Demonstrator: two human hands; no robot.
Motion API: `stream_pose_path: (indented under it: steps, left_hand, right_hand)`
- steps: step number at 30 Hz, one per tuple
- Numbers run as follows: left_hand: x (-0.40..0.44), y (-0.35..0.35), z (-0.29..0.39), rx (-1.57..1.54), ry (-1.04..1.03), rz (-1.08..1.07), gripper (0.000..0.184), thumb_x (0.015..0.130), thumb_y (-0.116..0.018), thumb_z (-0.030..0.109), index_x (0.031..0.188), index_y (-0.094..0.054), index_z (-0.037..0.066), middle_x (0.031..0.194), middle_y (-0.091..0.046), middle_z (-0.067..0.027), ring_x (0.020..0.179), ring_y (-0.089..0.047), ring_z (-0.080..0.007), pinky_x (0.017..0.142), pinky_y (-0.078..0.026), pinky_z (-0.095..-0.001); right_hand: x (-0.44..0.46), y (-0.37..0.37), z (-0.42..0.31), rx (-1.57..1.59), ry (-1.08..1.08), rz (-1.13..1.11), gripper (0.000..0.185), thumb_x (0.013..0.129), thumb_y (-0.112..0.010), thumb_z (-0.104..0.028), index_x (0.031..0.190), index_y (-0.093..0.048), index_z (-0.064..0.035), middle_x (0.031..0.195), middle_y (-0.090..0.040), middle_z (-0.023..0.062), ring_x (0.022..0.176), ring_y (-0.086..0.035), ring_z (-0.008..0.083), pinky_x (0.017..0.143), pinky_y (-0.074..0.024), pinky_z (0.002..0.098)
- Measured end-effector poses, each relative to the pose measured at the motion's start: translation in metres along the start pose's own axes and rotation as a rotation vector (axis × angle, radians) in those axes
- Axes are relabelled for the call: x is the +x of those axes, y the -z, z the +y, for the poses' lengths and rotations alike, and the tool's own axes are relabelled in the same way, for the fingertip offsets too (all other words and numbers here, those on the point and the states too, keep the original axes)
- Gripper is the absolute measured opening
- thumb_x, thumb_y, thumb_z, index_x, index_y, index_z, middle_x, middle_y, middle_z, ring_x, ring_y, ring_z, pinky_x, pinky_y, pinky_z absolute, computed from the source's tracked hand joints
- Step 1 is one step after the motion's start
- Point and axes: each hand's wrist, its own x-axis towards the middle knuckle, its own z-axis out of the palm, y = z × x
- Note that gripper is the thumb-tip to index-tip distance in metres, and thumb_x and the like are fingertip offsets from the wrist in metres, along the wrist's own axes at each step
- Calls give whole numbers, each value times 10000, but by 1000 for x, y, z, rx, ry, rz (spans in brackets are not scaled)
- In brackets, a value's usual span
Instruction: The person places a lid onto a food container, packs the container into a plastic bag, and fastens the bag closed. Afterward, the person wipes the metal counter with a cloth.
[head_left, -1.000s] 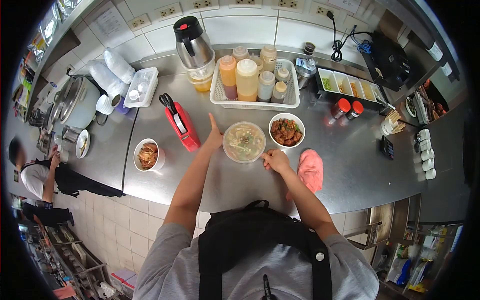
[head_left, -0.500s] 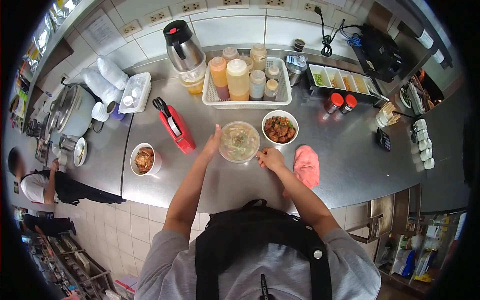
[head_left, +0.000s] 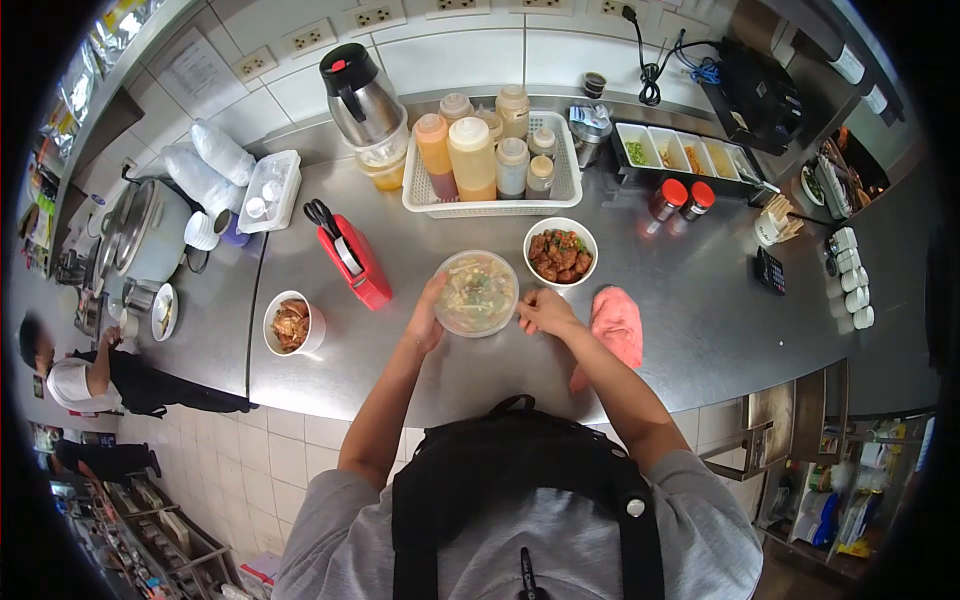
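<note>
- Stainless-steel counter [head_left: 690, 330], backed by a white tiled wall [head_left: 450, 62]; a broad work surface.
- Round container [head_left: 476, 292], one, clear-lidded, pale noodle-like strands and green bits showing within; on the counter, between the person's hands.
- Left hand [head_left: 427, 315], cupped open against the container's left side.
- Right hand [head_left: 546, 311], fingers curled together at the container's right rim; whether they pinch it, cannot tell. Hands apart, container between.
- White bowl [head_left: 561, 284], holding browned chunks with green garnish; just beyond the right hand.
- Pink cloth [head_left: 616, 325], crumpled; beside the right forearm.
- Red tape dispenser [head_left: 368, 280], black-handled scissors [head_left: 320, 215] at its far end; left of the container.
- White tub [head_left: 312, 338], brown food inside; farther left.
- White basket [head_left: 500, 209], holding squeeze bottles [head_left: 472, 165]; beyond the container.
- Steel flask [head_left: 362, 100], black-topped; left of the basket.
- Shakers [head_left: 671, 198], red-lidded, two; right, before a black rack [head_left: 680, 188] of topping tubs.
- Calculator [head_left: 769, 270], dark; far right.
- Another person [head_left: 82, 382], at the far left.
</note>
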Motion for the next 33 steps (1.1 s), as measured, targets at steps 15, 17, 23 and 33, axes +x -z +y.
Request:
stream_pose_path:
  steps: [15,17,23,33]
  left_hand:
    - [-68,-24,31,-214,-177,141,521,1003,-443,391,1359,-424,12,1311,-557,-143,1171,-575,-258,998,-473,-396]
    - [-74,-31,31,-216,-179,123,518,1004,-443,391,1358,-427,13,1310,-557,-139,1171,-574,-252,994,-474,-393]
    - [-84,-28,20,-188,-254,142,512,1015,-411,398,1340,-448,4,1290,-567,-141,1172,-570,-243,1006,-459,-379]
    - [-104,-20,-6,-142,-245,151,536,1018,-383,422,1360,-428,11,1319,-544,-151,1204,-545,-247,1026,-438,-388]
  right_hand:
    - [-35,-48,-33,419,409,631,385,1024,-448,-275,1262,-493,24,1212,-582,173,1122,-571,265,972,-449,372]
    - [-55,-55,-80,476,494,597,442,1034,-407,-293,1338,-439,25,1311,-514,196,1237,-473,293,1057,-347,379]
    - [-21,-92,-22,482,468,420,523,1055,-300,-323,1432,-360,35,1443,-419,215,1377,-349,329,1153,-220,375]
    - [-80,-81,-60,937,96,58,819,900,-647,-389,1443,-258,84,1239,-526,222,1186,-497,239,1013,-378,336]
